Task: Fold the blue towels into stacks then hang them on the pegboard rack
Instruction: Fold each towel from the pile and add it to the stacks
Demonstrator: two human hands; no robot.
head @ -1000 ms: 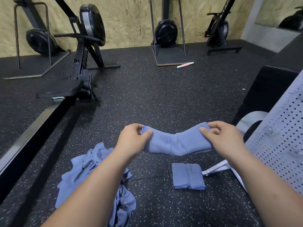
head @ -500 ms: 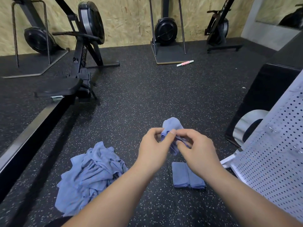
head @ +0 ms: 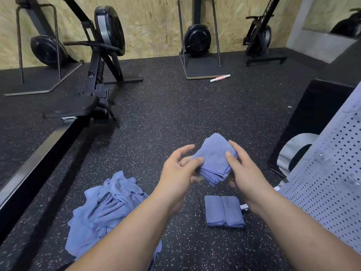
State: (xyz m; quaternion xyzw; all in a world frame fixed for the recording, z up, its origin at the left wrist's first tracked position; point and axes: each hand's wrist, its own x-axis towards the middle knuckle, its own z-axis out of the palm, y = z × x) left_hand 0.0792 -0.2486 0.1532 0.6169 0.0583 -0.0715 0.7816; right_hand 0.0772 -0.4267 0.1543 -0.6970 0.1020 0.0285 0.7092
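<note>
A small folded blue towel (head: 213,159) is held above the floor between both hands. My left hand (head: 178,171) pinches its left edge with thumb on top and fingers underneath. My right hand (head: 242,169) grips its right side, thumb on the top face. Below them on the floor lie two folded blue towels (head: 224,211) side by side. A heap of unfolded blue towels (head: 105,208) lies on the floor at the lower left. The white pegboard rack (head: 332,182) with metal hooks stands at the right edge.
A rowing machine (head: 93,90) with its long rail runs along the left. More exercise machines (head: 197,40) stand against the plywood wall. A pink-and-white roller (head: 220,78) lies on the rubber floor. A black box (head: 310,122) sits behind the pegboard.
The towel was stretched long between my hands, then its ends were brought together. Now it is a compact folded square gripped from both sides.
</note>
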